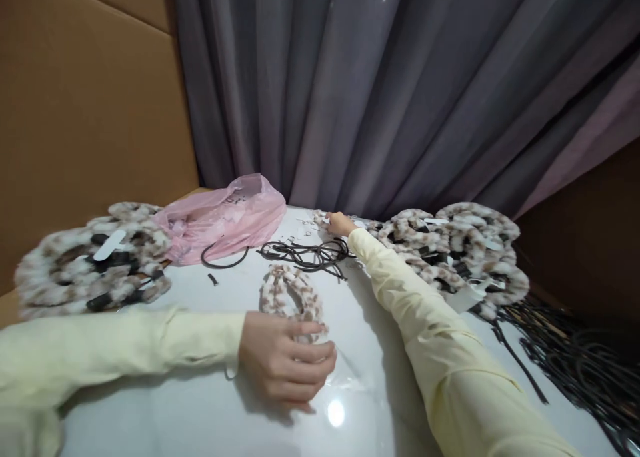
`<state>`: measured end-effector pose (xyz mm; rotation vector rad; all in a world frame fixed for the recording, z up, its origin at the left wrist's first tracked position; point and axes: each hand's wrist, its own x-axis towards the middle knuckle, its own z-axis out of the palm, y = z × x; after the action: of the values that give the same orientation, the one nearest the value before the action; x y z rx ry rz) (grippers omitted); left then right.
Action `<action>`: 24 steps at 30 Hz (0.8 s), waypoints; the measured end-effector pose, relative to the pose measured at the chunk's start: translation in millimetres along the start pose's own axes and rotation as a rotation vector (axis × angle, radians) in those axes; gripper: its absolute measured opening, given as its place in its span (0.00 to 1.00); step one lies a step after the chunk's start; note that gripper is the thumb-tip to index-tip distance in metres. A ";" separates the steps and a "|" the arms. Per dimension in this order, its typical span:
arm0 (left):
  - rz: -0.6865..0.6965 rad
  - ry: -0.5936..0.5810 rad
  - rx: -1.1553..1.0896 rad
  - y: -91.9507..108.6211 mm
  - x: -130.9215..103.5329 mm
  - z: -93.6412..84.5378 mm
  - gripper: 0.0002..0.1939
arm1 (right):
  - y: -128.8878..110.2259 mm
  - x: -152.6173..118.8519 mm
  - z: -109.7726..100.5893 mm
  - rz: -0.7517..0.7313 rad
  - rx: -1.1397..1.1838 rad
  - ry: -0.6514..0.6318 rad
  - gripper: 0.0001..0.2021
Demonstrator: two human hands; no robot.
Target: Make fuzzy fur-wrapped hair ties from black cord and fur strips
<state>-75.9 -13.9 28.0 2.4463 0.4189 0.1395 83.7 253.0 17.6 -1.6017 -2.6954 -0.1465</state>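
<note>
A small fluffy brown-and-white ring (285,290) lies on the white table in front of me. My left hand (290,360) is at its near end, with bent fingers closed round that part; some of the fluff shows between thumb and forefinger. Stretched out to the far side of the table, my right hand (341,224) has its fingers pressed together among small pale pieces and little rings (306,225). What those fingertips grip is too small and far off to make out. Dark cords (310,254) lie in loose loops between the two hands.
Fluffy rings with white tags are heaped at the left (65,270) and the right (465,244). A pink plastic bag (225,220) stands at the back left. Many black cords (575,370) lie at the right. Cardboard (90,130) and a grey curtain (320,90) border the table.
</note>
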 end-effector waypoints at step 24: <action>-0.513 0.414 -1.563 -51.1 101.1 -50.5 0.05 | -58.3 -241.0 -56.9 -0.444 0.279 0.264 0.08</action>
<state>-4.1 86.9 35.9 0.7353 0.7165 0.5137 145.5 9.5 57.6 -0.8344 -2.6659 0.0193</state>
